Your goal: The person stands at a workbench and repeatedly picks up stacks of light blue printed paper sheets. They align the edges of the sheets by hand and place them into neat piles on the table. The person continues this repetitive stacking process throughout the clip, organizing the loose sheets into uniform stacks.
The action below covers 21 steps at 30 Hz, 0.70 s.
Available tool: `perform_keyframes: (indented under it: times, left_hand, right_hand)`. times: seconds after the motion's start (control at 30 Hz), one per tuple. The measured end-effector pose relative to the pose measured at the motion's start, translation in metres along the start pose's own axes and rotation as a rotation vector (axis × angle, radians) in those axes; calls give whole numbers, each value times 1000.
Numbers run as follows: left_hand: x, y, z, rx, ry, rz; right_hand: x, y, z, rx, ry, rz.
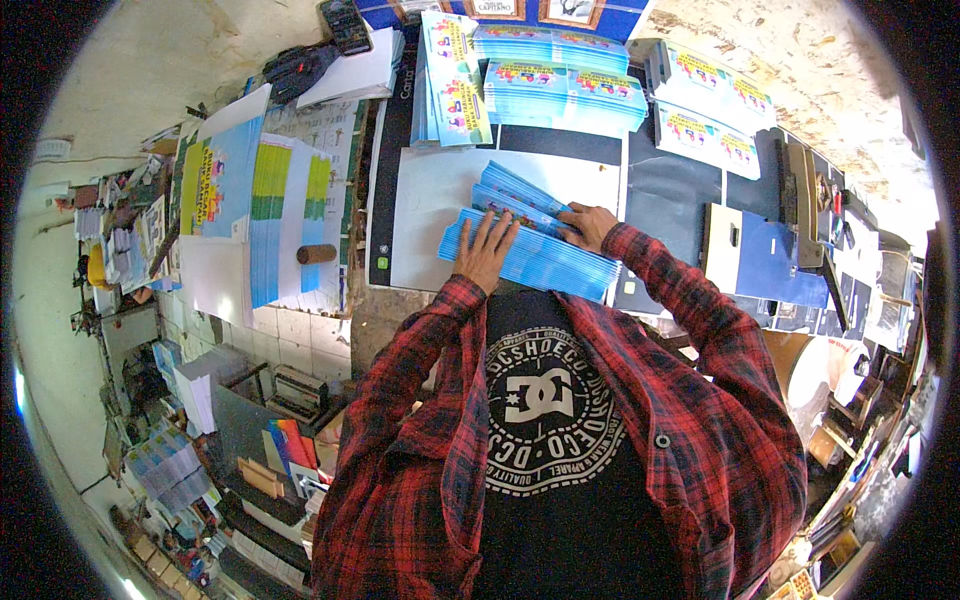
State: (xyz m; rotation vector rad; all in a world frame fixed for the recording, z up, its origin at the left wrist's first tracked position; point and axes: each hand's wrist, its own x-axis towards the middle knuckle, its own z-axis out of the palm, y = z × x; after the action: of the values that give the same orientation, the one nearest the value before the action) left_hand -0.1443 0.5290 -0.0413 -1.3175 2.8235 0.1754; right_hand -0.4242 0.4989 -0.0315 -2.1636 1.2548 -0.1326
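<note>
A row of blue printed booklets (545, 262), fanned so their edges show as stripes, lies just in front of my body. My left hand (487, 252) rests on its left end with fingers spread out and flat. Behind that row lies a smaller fanned batch of blue booklets (512, 186), slanting down to the right. At its right end is my right hand (590, 226), fingers bent and closed over the booklets' edges. Part of those fingers is hidden. Both batches lie on a white sheet (425, 210) on the dark tabletop.
Stacks of similar blue booklets (565, 95) stand along the back, with more light-coloured stacks (705, 135) at back right. A fanned pile of printed sheets (270, 220) with a brown roller (317, 254) lies left. A blue folder-like board (770, 255) lies right. A phone (345, 25) is at back left.
</note>
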Motion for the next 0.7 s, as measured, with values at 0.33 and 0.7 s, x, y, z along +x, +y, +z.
perform_keyframes:
  times: [0.33,0.7]
  left_hand:
    - [-3,0,3,-54,65,21]
    - [-4,-2,10,-30,49,11]
  right_hand:
    - [-2,2,4,20,33,-1]
    - [-4,0,5,18,3,16]
